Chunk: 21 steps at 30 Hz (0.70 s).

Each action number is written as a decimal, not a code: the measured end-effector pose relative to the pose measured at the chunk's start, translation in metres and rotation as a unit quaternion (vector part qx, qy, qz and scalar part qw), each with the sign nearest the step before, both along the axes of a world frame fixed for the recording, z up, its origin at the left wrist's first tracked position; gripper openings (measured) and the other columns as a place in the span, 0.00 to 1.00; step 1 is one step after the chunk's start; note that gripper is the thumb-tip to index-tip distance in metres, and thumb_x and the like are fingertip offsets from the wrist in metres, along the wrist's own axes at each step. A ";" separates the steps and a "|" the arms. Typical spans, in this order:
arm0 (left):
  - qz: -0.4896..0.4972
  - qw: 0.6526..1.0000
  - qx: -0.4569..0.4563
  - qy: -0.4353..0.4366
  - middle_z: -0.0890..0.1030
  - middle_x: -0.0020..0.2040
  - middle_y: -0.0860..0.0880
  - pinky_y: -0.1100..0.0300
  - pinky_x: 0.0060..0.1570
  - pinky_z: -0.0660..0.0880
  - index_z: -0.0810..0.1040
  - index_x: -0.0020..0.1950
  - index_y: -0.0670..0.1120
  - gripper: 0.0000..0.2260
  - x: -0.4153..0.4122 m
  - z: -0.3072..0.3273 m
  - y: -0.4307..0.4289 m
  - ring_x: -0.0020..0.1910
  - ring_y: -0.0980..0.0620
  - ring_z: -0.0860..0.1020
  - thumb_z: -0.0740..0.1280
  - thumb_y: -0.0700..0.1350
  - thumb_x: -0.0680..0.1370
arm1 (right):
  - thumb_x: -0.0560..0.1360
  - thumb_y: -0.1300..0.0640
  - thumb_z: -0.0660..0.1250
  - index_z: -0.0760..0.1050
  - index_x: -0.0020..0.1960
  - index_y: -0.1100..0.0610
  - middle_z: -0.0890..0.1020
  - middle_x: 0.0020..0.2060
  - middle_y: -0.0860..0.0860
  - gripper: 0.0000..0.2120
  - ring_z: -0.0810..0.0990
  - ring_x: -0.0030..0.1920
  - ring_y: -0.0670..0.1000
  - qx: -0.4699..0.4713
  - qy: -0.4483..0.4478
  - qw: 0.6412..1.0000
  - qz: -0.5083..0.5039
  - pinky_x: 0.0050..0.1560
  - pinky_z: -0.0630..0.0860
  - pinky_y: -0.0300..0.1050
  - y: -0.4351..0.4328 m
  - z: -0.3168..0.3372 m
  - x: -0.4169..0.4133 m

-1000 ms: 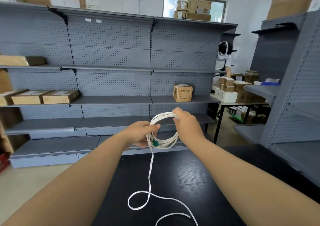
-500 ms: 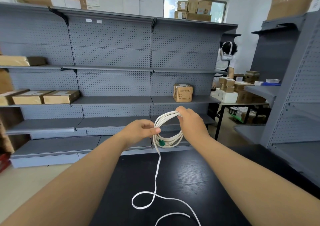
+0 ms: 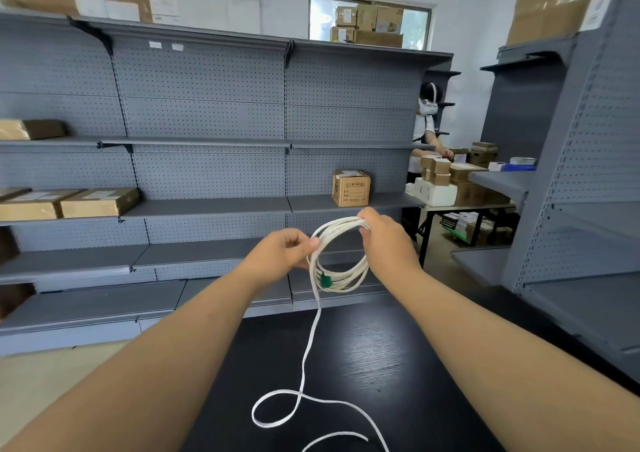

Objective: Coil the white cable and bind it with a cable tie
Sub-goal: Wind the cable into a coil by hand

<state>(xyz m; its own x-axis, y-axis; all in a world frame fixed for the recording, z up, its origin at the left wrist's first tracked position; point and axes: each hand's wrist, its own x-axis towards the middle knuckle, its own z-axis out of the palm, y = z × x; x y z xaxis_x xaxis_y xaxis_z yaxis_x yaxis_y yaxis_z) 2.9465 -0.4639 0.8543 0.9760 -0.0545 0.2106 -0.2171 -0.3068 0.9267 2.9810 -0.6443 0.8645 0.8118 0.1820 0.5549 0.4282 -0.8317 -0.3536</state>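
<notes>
Since the earlier frame both hands are sitting a little further right, and the loose loop on the table is lying slightly wider. Grey shelving (image 3: 207, 122) is filling the background, with a cardboard box (image 3: 350, 188) standing on one shelf. Black table (image 3: 363, 365) is lying below the arms. White cable (image 3: 341, 254) is hanging as a coil in the air above the table's far edge; its free tail is dropping to the tabletop and curling into a loop there. Right hand (image 3: 388, 247) is closing around the top of the coil. Left hand (image 3: 282, 252) is pinching the coil's left side between thumb and fingers. Green tag (image 3: 325, 280) is sitting at the bottom of the coil.
</notes>
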 end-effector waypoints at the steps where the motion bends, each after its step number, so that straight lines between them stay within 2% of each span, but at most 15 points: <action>1: -0.032 0.999 -0.034 0.019 0.83 0.38 0.49 0.57 0.53 0.77 0.75 0.42 0.43 0.10 0.001 0.001 -0.002 0.38 0.52 0.82 0.63 0.47 0.79 | 0.81 0.60 0.54 0.69 0.55 0.56 0.72 0.42 0.54 0.07 0.73 0.42 0.57 0.002 0.004 1.000 -0.001 0.37 0.65 0.45 -0.004 0.000 0.002; 3: -0.056 0.996 -0.063 0.041 0.84 0.39 0.47 0.56 0.55 0.76 0.75 0.44 0.42 0.09 0.006 0.003 -0.007 0.39 0.51 0.83 0.61 0.46 0.80 | 0.81 0.60 0.54 0.69 0.56 0.56 0.72 0.42 0.54 0.08 0.73 0.43 0.57 0.005 0.016 1.000 -0.007 0.38 0.65 0.45 -0.010 0.000 0.005; 6: -0.054 0.995 -0.054 0.064 0.81 0.43 0.47 0.57 0.47 0.77 0.74 0.45 0.47 0.05 0.014 0.001 -0.014 0.37 0.51 0.82 0.61 0.43 0.80 | 0.81 0.60 0.54 0.70 0.58 0.57 0.75 0.45 0.57 0.08 0.70 0.41 0.55 0.006 0.016 1.000 -0.014 0.39 0.65 0.45 -0.019 0.003 0.010; 8: -0.053 0.994 -0.046 0.080 0.79 0.47 0.47 0.56 0.46 0.77 0.73 0.46 0.49 0.04 0.019 0.000 -0.021 0.36 0.51 0.82 0.61 0.43 0.80 | 0.81 0.60 0.54 0.69 0.59 0.56 0.75 0.46 0.56 0.09 0.69 0.41 0.54 0.001 0.012 1.000 -0.019 0.39 0.65 0.44 -0.025 0.006 0.014; 10: -0.052 0.994 -0.057 0.082 0.78 0.47 0.49 0.53 0.50 0.76 0.72 0.45 0.51 0.05 0.022 -0.001 -0.031 0.38 0.50 0.82 0.59 0.46 0.81 | 0.81 0.61 0.54 0.69 0.59 0.56 0.75 0.46 0.56 0.09 0.69 0.41 0.54 -0.004 0.014 1.000 -0.025 0.38 0.65 0.45 -0.030 0.008 0.020; 13: -0.032 0.995 -0.071 0.063 0.79 0.44 0.52 0.51 0.59 0.71 0.71 0.45 0.51 0.09 0.029 -0.007 -0.045 0.46 0.49 0.79 0.57 0.54 0.80 | 0.80 0.62 0.54 0.68 0.58 0.56 0.74 0.45 0.56 0.09 0.70 0.41 0.54 -0.007 0.022 0.999 -0.032 0.37 0.65 0.45 -0.037 0.009 0.028; 15: -0.002 0.999 -0.039 0.022 0.82 0.47 0.52 0.49 0.60 0.71 0.71 0.47 0.52 0.08 0.034 -0.013 -0.055 0.49 0.50 0.77 0.58 0.55 0.79 | 0.80 0.62 0.53 0.68 0.57 0.56 0.73 0.44 0.55 0.08 0.69 0.40 0.54 -0.010 0.034 0.999 -0.042 0.34 0.62 0.44 -0.041 0.010 0.034; 18: 0.084 0.995 -0.040 -0.045 0.81 0.48 0.51 0.56 0.53 0.73 0.69 0.48 0.52 0.05 0.038 -0.019 -0.077 0.47 0.53 0.77 0.58 0.52 0.80 | 0.81 0.61 0.53 0.68 0.57 0.55 0.75 0.46 0.56 0.08 0.69 0.41 0.55 0.005 0.060 0.997 -0.043 0.36 0.63 0.45 -0.043 0.012 0.044; 21: 0.195 0.968 -0.116 -0.104 0.80 0.40 0.50 0.62 0.39 0.71 0.69 0.49 0.48 0.09 0.044 -0.018 -0.106 0.36 0.59 0.76 0.55 0.51 0.81 | 0.80 0.62 0.54 0.69 0.55 0.57 0.77 0.46 0.58 0.07 0.70 0.41 0.56 0.026 0.080 0.996 -0.027 0.38 0.65 0.45 -0.044 0.014 0.054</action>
